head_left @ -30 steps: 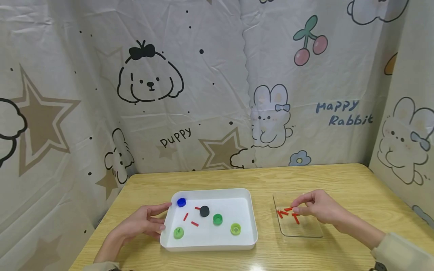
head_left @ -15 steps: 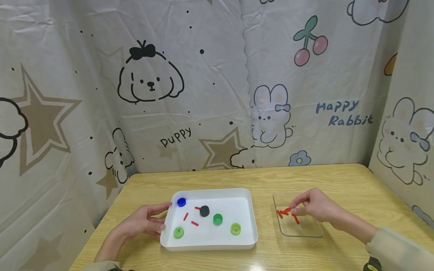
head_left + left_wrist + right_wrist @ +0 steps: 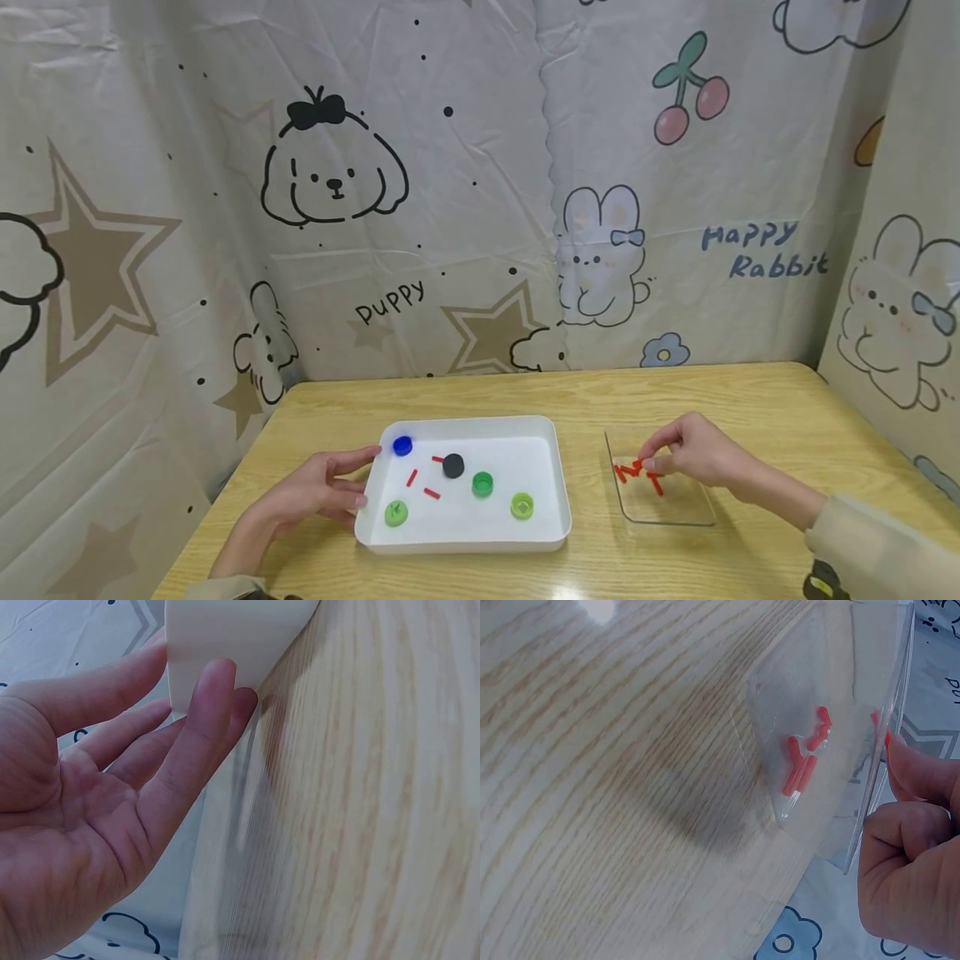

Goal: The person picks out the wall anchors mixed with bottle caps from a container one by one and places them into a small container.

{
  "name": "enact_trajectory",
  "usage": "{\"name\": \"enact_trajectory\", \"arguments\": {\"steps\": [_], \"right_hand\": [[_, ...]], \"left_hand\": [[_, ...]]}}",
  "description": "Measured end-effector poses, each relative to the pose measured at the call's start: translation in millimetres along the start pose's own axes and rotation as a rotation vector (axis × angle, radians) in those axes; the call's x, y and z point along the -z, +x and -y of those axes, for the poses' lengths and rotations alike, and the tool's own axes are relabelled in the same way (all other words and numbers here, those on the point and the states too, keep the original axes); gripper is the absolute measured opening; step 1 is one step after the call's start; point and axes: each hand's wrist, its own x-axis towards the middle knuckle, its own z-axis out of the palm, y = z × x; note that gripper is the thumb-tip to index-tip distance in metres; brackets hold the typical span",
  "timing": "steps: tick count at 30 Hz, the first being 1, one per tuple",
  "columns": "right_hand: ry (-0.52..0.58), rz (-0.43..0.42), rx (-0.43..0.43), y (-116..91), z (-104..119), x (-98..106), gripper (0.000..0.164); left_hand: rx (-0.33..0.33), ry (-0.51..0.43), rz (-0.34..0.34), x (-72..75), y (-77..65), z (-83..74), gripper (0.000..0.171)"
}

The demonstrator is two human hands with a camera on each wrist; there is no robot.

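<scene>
A shallow white tray (image 3: 462,546) stands on the table, its left wall touched by the extended, spread fingertips of my left hand (image 3: 318,492). From close up, the left wrist view shows that hand (image 3: 97,802) against the tray's outer wall (image 3: 225,637). My right hand (image 3: 697,454) reaches into a clear plastic box (image 3: 678,508), with thumb and forefinger pinching a small red stick (image 3: 640,465). Several other red sticks (image 3: 656,485) lie inside the box. In the right wrist view, red shows at the thumb tip (image 3: 891,744); the hand hides part of the stick.
Inside the tray are a blue cap (image 3: 402,446), a black cap (image 3: 453,466), a green cap (image 3: 482,484), a light green cap (image 3: 396,512), a yellow-green cap (image 3: 522,505) and a few red sticks (image 3: 432,493). A printed curtain (image 3: 480,208) hangs behind the wooden table (image 3: 585,400).
My right hand has shifted slightly left, its fingertips coming onto a red stick in the clear box and tilting it. The left hand and the tray stay put.
</scene>
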Motion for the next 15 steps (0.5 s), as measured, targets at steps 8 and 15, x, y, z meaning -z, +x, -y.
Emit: {"name": "enact_trajectory", "arguments": {"steps": [8, 15], "right_hand": [[-0.034, -0.016, 0.028, 5, 5, -1, 0.017], [-0.050, -0.070, 0.070, 7, 18, -3, 0.021]], "left_hand": [[-0.004, 0.005, -0.005, 0.4, -1.5, -0.2, 0.088], [-0.004, -0.004, 0.008, 1.3, 0.1, 1.1, 0.087]]}}
